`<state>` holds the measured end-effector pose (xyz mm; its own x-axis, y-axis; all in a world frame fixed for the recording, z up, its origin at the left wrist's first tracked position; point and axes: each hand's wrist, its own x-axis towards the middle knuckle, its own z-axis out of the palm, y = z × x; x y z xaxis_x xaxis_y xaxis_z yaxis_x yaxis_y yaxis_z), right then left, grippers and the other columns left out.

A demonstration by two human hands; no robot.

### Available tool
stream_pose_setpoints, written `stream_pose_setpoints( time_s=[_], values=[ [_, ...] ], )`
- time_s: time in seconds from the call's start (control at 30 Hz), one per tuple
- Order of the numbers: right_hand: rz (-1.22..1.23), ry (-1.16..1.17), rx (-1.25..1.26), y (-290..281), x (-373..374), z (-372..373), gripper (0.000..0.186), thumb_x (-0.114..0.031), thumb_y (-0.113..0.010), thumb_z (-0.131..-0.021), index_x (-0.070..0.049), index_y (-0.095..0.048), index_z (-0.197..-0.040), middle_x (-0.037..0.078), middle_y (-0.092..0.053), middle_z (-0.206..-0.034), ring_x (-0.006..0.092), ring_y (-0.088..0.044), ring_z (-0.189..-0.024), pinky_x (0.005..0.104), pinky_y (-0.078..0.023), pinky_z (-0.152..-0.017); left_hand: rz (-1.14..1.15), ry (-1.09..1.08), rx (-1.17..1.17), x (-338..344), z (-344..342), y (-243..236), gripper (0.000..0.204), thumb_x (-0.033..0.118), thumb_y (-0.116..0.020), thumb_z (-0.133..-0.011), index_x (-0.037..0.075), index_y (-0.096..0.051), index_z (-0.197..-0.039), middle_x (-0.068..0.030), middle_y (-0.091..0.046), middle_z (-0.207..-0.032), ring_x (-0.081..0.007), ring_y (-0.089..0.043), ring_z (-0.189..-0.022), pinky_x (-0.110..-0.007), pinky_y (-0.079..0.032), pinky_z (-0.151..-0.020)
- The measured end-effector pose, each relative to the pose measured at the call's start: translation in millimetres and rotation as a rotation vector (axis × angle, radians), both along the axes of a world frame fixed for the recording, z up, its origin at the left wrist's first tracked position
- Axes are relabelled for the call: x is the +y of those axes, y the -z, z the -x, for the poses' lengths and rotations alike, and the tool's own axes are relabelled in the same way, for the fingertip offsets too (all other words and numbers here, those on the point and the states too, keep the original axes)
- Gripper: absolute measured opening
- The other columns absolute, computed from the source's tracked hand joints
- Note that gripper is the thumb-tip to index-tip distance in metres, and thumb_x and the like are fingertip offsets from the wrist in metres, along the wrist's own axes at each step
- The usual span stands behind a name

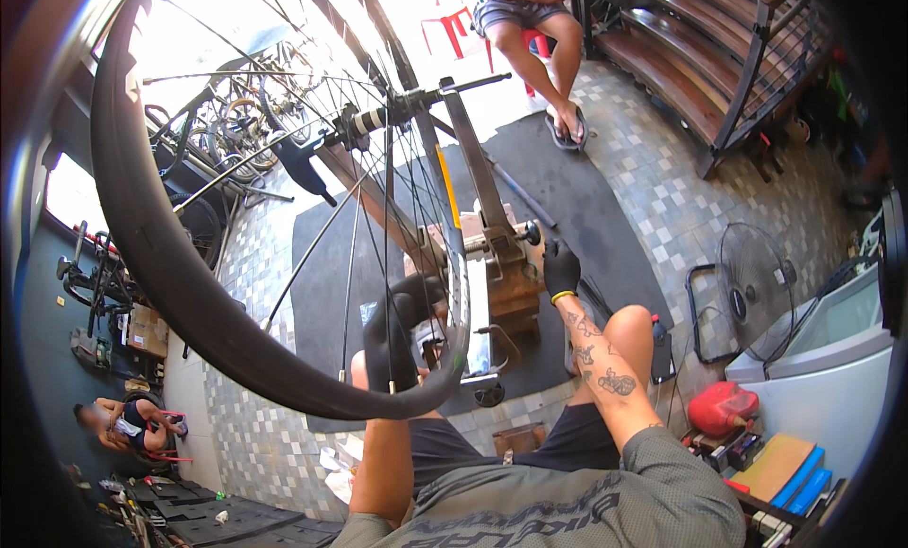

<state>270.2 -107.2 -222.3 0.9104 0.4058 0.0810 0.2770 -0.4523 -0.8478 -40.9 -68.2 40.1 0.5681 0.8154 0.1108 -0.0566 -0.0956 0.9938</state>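
A bicycle wheel with a black rim [165, 241] stands upright in a metal wheel-truing stand [479, 165], filling the left and middle of the view. Its hub [371, 121] sits between the stand's arms, with thin spokes running out. My left hand [409, 307], in a black glove, is behind the rim and spokes, its fingers curled against the stand's lower part; their tips are partly hidden. In a black glove too, my right hand [562, 266] is closed at the round knob [532, 233] on the stand's right side. Below lies the rusty, brown base [514, 297].
A dark mat [605, 208] lies on the tiled floor, with a metal bar [523, 196] on it. A seated person [539, 37] is ahead. Wooden stairs [681, 66], a fan [752, 288] and a red container [722, 409] stand right. Bicycles [241, 122] crowd the far left.
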Motion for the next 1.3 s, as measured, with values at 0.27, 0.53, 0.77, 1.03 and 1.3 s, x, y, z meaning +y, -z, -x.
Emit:
stream_pose_setpoints(
  time_s=[0.27, 0.53, 0.77, 1.03, 1.3],
  values=[
    [0.649, -0.745, -0.397, -1.2, 72.1, -69.8, 0.043, -0.046, -0.060, -0.089, -0.008, -0.076, -0.103, 0.022, -0.074, -0.104, 0.0424, -0.072, -0.099, 0.0510, -0.056, -0.085, -0.568, -0.457, -0.095, 145.8, -7.2, -89.1, 0.049, 0.037, -0.053, -0.110, 0.001, -0.056, -0.144, -0.0088, -0.066, -0.128, -0.0188, -0.061, -0.124, -0.037, -0.046, -0.105],
    [-0.112, -0.381, -0.526, 27.2, 61.0, -44.6, 0.025, -0.022, -0.055, -0.099, -0.003, -0.067, -0.087, 0.024, -0.067, -0.077, 0.0490, -0.065, -0.071, 0.0553, -0.051, -0.063, -0.427, -0.098, -0.059, 193.2, -28.3, -115.6, 0.033, 0.028, -0.055, -0.110, 0.000, -0.063, -0.125, -0.0086, -0.071, -0.099, -0.0173, -0.070, -0.091, -0.032, -0.057, -0.082],
    [-0.071, -0.631, -0.612, -7.2, 27.0, -44.5, 0.031, -0.020, -0.072, -0.092, -0.006, -0.060, -0.117, 0.017, -0.064, -0.106, 0.0403, -0.062, -0.103, 0.0520, -0.047, -0.090, -0.556, -0.105, 0.011, 217.7, -21.3, -100.1, 0.034, 0.031, -0.055, -0.110, 0.000, -0.062, -0.122, -0.0088, -0.072, -0.096, -0.0146, -0.068, -0.081, -0.029, -0.054, -0.077],
    [-0.199, -0.828, -0.655, -32.5, 6.0, -45.5, 0.045, -0.021, -0.073, -0.094, -0.005, -0.054, -0.132, 0.018, -0.060, -0.111, 0.0393, -0.061, -0.106, 0.0485, -0.049, -0.094, -0.486, -0.080, 0.052, 234.3, -15.7, -100.1, 0.029, 0.016, -0.059, -0.102, -0.003, -0.067, -0.123, -0.0084, -0.074, -0.105, -0.0148, -0.065, -0.094, -0.032, -0.053, -0.086],
    [-0.118, -0.700, -0.323, -34.1, 10.0, -50.6, 0.046, -0.036, -0.071, -0.098, -0.002, -0.062, -0.128, 0.020, -0.067, -0.106, 0.0358, -0.068, -0.095, 0.0431, -0.054, -0.083, -0.460, -0.047, 0.049, 219.4, -10.1, -122.1, 0.027, 0.012, -0.059, -0.101, -0.002, -0.067, -0.122, -0.0058, -0.074, -0.103, -0.0145, -0.065, -0.093, -0.032, -0.053, -0.085]
  ],
)
